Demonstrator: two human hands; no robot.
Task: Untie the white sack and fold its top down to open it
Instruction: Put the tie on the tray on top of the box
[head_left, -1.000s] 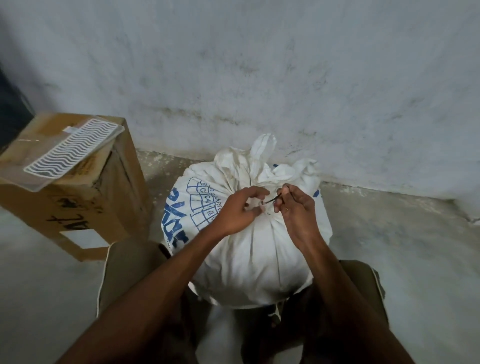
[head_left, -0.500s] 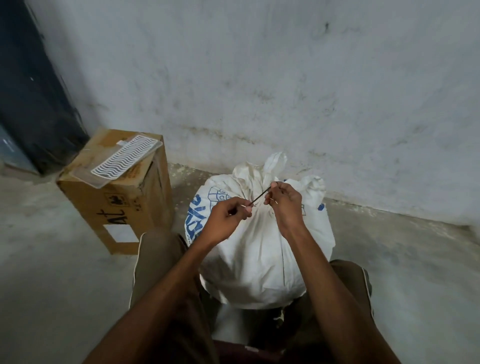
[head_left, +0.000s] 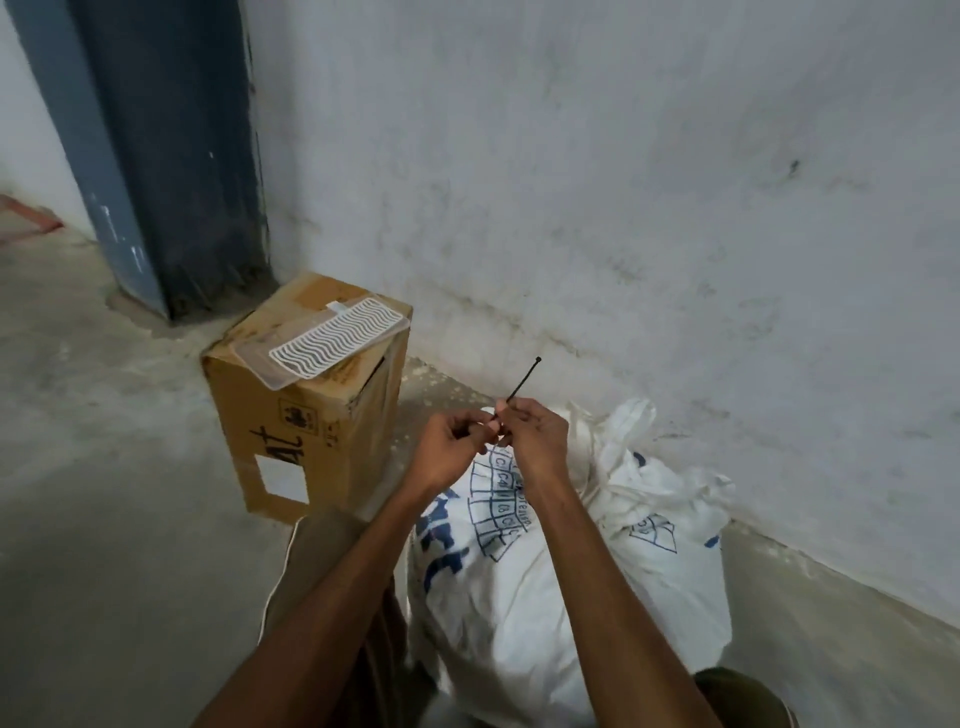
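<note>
The white sack (head_left: 597, 582) with blue print stands on the floor between my knees, its bunched top (head_left: 623, 447) loose and slumped against the wall. A thin black tie (head_left: 522, 387) is off the sack and held up in the air above its left side. My left hand (head_left: 452, 449) pinches the tie's lower end. Close beside it, my right hand (head_left: 532, 434) grips the tie a little higher, and the free end sticks up to the right.
A cardboard box (head_left: 306, 415) stands left of the sack with a white wavy grille in a clear tray (head_left: 332, 340) on top. A stained white wall (head_left: 623, 208) runs behind; a dark blue door frame (head_left: 156, 156) is at the back left. Bare concrete floor lies all around.
Both hands have lifted away from the sack's neck with the black tie, which now hangs free of the sack. The view has swung up and left.
</note>
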